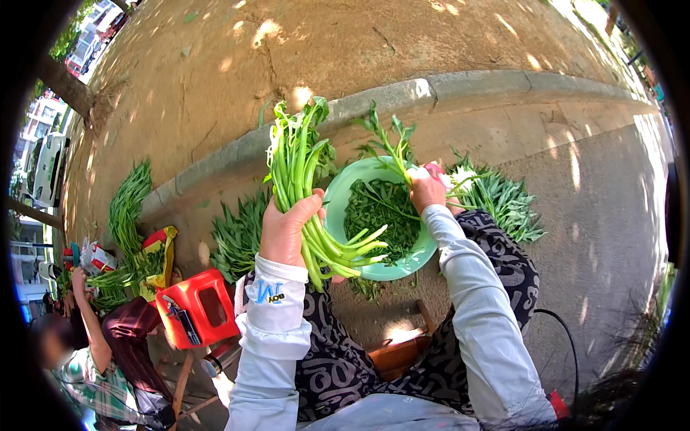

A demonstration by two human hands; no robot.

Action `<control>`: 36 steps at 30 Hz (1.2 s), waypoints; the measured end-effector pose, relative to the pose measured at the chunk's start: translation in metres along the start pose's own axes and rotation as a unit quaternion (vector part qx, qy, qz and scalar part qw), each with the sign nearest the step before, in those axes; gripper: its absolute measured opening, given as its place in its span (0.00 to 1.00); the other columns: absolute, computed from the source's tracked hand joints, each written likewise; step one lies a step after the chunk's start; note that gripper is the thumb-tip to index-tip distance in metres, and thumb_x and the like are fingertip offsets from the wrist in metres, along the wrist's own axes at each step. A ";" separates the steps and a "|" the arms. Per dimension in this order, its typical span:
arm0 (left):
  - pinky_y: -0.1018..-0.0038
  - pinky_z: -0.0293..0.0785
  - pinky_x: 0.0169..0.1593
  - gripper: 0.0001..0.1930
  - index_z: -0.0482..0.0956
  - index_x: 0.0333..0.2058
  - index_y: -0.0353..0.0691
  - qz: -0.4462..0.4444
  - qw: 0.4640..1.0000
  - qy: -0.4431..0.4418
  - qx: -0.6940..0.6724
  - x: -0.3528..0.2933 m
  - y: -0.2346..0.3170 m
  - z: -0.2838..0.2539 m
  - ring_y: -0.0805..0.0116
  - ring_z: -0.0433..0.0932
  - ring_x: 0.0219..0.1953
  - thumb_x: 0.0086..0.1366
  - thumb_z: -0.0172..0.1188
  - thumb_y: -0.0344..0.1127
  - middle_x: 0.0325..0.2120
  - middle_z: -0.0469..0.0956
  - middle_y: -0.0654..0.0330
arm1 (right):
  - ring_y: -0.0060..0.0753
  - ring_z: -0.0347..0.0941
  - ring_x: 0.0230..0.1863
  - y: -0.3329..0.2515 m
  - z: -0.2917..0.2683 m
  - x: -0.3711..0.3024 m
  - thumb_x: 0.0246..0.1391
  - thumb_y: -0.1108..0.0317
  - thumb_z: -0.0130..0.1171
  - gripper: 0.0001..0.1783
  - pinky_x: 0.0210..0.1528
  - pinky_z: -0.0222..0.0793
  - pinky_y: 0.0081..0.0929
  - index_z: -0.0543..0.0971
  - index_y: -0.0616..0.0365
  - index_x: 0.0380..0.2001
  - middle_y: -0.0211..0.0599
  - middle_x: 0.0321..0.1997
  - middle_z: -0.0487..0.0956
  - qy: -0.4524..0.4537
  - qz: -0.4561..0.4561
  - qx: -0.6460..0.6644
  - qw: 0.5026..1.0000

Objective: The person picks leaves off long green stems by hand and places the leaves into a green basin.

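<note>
My left hand (285, 233) is closed round a thick bunch of leafy green stems (296, 165), which looks like water spinach. Its pale cut ends fan out over the near left side of a light green basin (412, 264). Loose green leaves (374, 215) fill the basin's bottom. At the basin's right rim, my right hand (429, 192) grips a few leafy sprigs (394, 147) that point up and to the left. What its fingertips do is partly hidden by the back of the hand. Something pink and white shows just beyond it.
More leafy bundles lie right of the basin (507, 205) and left of it (237, 233). A red plastic jug (205, 305) stands at lower left, near a seated person (97, 373) with long greens (129, 208). Beyond runs a concrete kerb (474, 87). A wooden stool (395, 358) shows between my legs.
</note>
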State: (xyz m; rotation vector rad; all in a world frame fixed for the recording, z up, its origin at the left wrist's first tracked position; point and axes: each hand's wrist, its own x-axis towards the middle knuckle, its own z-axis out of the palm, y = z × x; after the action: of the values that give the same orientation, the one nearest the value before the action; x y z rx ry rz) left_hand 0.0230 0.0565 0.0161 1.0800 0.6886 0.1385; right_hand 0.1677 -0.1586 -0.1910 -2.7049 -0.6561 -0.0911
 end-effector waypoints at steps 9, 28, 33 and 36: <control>0.77 0.72 0.28 0.16 0.71 0.39 0.35 -0.027 1.000 0.011 -0.001 -0.001 -0.002 0.011 0.73 0.73 0.25 0.52 0.62 0.30 0.29 0.74 0.60 | 0.44 0.71 0.44 0.010 0.072 -0.037 0.50 0.68 0.48 0.11 0.40 0.73 0.37 0.73 0.50 0.38 0.42 0.40 0.72 -0.220 0.055 -0.042 0.973; 0.75 0.74 0.30 0.18 0.69 0.42 0.37 -0.060 0.997 0.042 -0.039 -0.006 -0.003 0.008 0.71 0.74 0.26 0.52 0.60 0.27 0.33 0.74 0.59 | 0.47 0.72 0.45 0.025 0.120 -0.056 0.45 0.63 0.55 0.13 0.43 0.69 0.42 0.74 0.54 0.36 0.42 0.39 0.77 -0.350 0.092 -0.045 0.931; 0.76 0.72 0.33 0.18 0.70 0.43 0.39 -0.047 0.996 -0.006 -0.078 -0.006 -0.007 0.000 0.71 0.74 0.29 0.52 0.62 0.25 0.34 0.75 0.58 | 0.43 0.75 0.28 0.012 0.083 -0.021 0.45 0.66 0.52 0.13 0.31 0.71 0.41 0.74 0.57 0.35 0.44 0.29 0.77 -0.378 0.185 0.288 0.860; 0.75 0.75 0.30 0.17 0.70 0.43 0.40 -0.035 0.994 -0.021 -0.104 -0.009 -0.003 -0.005 0.71 0.75 0.27 0.54 0.60 0.26 0.33 0.76 0.60 | 0.30 0.70 0.13 -0.020 -0.001 0.020 0.49 0.71 0.52 0.06 0.14 0.66 0.25 0.71 0.60 0.31 0.40 0.19 0.74 -0.292 0.286 0.583 0.702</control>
State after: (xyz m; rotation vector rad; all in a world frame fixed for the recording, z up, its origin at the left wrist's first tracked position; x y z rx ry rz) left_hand 0.0126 0.0548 0.0165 0.8570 0.6571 0.1242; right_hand 0.1765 -0.1337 -0.1809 -1.4776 0.0917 1.0165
